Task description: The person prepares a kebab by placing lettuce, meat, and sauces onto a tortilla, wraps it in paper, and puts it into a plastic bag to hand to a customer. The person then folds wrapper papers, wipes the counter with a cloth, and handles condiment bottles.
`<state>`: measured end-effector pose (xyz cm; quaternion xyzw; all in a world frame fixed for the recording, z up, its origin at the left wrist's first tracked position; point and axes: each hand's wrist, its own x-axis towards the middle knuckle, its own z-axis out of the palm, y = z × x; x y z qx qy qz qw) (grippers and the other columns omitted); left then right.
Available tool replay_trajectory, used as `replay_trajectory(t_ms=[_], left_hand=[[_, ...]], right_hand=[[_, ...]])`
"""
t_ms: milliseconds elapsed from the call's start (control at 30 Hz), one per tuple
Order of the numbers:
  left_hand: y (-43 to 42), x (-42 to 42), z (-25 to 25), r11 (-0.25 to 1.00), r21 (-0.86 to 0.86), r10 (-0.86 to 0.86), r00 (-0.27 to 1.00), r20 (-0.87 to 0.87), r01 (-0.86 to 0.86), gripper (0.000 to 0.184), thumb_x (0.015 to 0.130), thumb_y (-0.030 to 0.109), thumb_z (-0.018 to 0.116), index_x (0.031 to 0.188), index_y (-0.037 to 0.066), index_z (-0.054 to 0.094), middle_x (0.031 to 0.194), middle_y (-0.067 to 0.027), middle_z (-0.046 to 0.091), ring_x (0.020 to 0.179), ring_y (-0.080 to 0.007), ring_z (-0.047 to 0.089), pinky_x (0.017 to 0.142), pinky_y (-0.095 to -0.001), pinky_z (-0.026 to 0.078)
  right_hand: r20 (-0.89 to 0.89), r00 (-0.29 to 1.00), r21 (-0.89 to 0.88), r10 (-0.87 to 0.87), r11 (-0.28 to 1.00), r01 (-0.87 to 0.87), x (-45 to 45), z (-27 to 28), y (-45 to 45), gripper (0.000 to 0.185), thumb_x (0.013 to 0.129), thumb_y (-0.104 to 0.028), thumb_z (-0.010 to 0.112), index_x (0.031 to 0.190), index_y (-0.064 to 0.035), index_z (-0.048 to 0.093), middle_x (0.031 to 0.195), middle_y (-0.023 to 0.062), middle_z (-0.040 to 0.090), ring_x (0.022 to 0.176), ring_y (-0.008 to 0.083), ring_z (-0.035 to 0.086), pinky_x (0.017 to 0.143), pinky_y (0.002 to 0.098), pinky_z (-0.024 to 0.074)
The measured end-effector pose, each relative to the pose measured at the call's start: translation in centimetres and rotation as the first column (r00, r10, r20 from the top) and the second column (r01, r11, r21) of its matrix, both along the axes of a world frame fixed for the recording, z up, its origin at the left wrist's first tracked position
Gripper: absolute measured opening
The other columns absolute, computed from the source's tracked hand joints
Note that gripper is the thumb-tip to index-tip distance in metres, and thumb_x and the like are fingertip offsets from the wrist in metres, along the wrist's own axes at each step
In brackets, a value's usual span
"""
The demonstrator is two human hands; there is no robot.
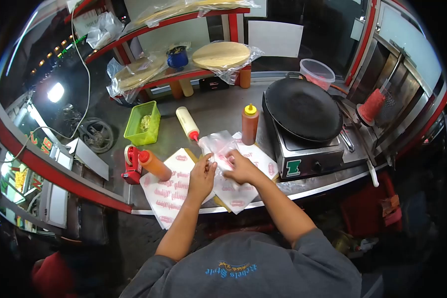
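Observation:
Between my hands is a thin transparent plastic bag point(217, 142), spread over the printed wrapping papers. My left hand point(202, 173) pinches its left edge with fingers and thumb together. On the other side, my right hand point(242, 169) has its fingers closed on the bag's plastic; the fingertips are partly hidden. Some red print shows through the bag. Beneath lie a left stack of wrapping paper point(169, 194) and a right stack point(260, 160). A white sauce bottle point(186, 122) lies with its red cap by the bag. Beyond the right stack stands a brown-red sauce bottle point(250, 126) with a yellow cap.
An orange sauce bottle point(156, 166) leans beside a red tape dispenser point(131, 166). Behind is a green basket point(143, 124) with shredded food. On the right, a black pan point(303, 109) covers a stove point(310, 161); a vertical skewer of red meat point(371, 107) stands farther right.

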<state>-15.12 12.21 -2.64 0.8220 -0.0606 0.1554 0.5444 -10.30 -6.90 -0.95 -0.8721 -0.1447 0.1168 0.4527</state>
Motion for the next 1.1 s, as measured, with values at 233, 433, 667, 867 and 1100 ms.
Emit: replay_trajectory(t_ms=[233,433,667,867,1100], left_hand=[[-1.7,-2.4,-1.9,0.978,-0.140,0.138,0.985,-0.104,-0.152,0.042,0.106,0.020,0.063,0.140,-0.003,0.056,0.091,0.0023,0.054,0.075,-0.0047,0.051,0.068,-0.0216,0.045],[-5.3,-5.2,-2.1,0.959,0.032,0.284,0.942,-0.180,-0.283,0.061,0.098,0.019,0.075,0.146,-0.005,0.048,0.109,-0.0074,0.059,0.081,-0.0069,0.058,0.071,-0.0231,0.049],[-5.4,-7.7,-7.0,0.919,0.062,0.393,0.910,-0.134,-0.388,0.034,0.090,0.019,0.083,0.112,-0.002,0.067,0.101,-0.0148,0.067,0.085,-0.0186,0.068,0.077,-0.0307,0.056],[-6.6,-6.9,-4.2,0.872,0.093,0.481,0.876,0.007,-0.480,0.032,0.100,0.030,0.070,0.104,-0.002,0.073,0.099,-0.0173,0.074,0.091,-0.0275,0.071,0.087,-0.0395,0.054],[-3.6,-1.5,8.5,0.830,-0.473,0.310,0.949,-0.047,-0.295,0.026,0.105,0.029,0.065,0.094,0.006,0.067,0.077,0.0048,0.058,0.068,-0.0059,0.047,0.064,-0.0228,0.038]], right_hand=[[0.305,0.928,0.256,-0.216,0.957,0.139,2.4,-4.5,0.2,0.050,0.081,-0.015,0.079,0.124,-0.0005,0.059,0.113,0.0203,0.067,0.109,0.0389,0.064,0.096,0.0464,0.0513],[0.590,0.745,-0.005,-0.311,0.922,0.388,4.6,-3.7,1.0,0.051,0.078,-0.014,0.076,0.125,-0.0048,0.057,0.120,0.0195,0.057,0.113,0.0394,0.058,0.096,0.0474,0.0506],[0.240,0.942,-0.124,-0.234,0.955,0.269,-0.3,-4.8,-6.2,0.035,0.082,-0.015,0.066,0.113,0.0016,0.063,0.122,0.0280,0.059,0.105,0.0462,0.064,0.088,0.0530,0.0550],[-0.139,0.990,0.228,-0.001,0.973,0.033,0.6,-5.4,-7.8,0.026,0.092,-0.024,0.070,0.091,0.0023,0.073,0.076,0.0119,0.066,0.074,0.0201,0.063,0.067,0.0372,0.0506],[-0.270,0.931,0.816,0.244,0.571,0.087,3.9,6.8,-5.2,0.022,0.102,-0.021,0.065,0.099,0.0006,0.069,0.087,0.0070,0.072,0.082,0.0124,0.062,0.073,0.0294,0.0485]])
